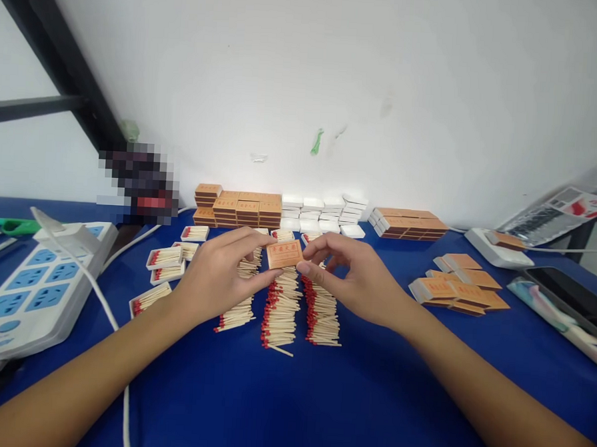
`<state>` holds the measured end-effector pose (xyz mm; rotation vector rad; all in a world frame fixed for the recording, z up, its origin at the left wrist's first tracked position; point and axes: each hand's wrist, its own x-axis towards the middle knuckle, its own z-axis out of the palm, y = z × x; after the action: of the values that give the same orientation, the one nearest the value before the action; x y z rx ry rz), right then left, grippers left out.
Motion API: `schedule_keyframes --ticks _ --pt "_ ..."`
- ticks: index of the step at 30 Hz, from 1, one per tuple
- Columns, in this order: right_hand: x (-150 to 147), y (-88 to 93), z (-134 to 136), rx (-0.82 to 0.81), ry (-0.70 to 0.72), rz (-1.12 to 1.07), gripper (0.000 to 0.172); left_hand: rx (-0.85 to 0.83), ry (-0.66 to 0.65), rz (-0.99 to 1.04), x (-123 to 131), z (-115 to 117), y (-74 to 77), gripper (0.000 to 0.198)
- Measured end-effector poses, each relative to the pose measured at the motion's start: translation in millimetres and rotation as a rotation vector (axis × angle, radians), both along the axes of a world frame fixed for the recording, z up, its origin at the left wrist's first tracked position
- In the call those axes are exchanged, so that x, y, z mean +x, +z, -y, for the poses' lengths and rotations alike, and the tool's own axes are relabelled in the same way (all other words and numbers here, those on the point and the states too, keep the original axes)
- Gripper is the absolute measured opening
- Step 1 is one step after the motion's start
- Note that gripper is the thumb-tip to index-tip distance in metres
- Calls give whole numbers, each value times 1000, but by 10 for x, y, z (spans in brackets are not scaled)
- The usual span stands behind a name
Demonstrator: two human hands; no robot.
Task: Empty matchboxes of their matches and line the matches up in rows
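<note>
While closed boxes (239, 207) stand stacked along the left part of the bench's (319, 398) back edge, much else lies uncovered, so the work looks only part done. The box (284, 255) now in hand is held up over the middle of the bench, just above the loose matches (280, 309), its printed face toward the viewer. The left hand (219, 269) is nearly closed, thumb below and fingers above, pinching the box's left end; the right hand (358, 277) has its thumb and fingertips drawn close together at the right end. Whether this box contains matches cannot be seen. Toward the left edge lie several filled trays (196, 239) without covers, and a few more show partly behind the hands; these seem filled but not finished. Three columns of matches run toward the front edge, red heads to the left, the leftmost partly hidden by the left hand, all apparently unboxed. White trays (323, 215) are piled at the middle of the back edge, seemingly unused. To their right sits another stack (411, 223) of printed boxes, and nearer the right edge a loose heap of covers (458, 285); what either contains is hard to tell, but the heap looks like stock left over.
</note>
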<state>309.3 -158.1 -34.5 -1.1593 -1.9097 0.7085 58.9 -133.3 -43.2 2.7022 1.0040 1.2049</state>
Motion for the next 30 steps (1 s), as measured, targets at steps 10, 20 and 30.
schedule_keyframes --ticks 10,20,30 --pt "-106 -31 66 -115 45 -180 28 91 10 12 -70 20 35 29" --pt "-101 -45 83 29 64 -99 18 218 -85 21 -32 36 -11 31" --pt "-130 -50 106 -54 -14 -220 24 192 -16 2 5 70 -30 28"
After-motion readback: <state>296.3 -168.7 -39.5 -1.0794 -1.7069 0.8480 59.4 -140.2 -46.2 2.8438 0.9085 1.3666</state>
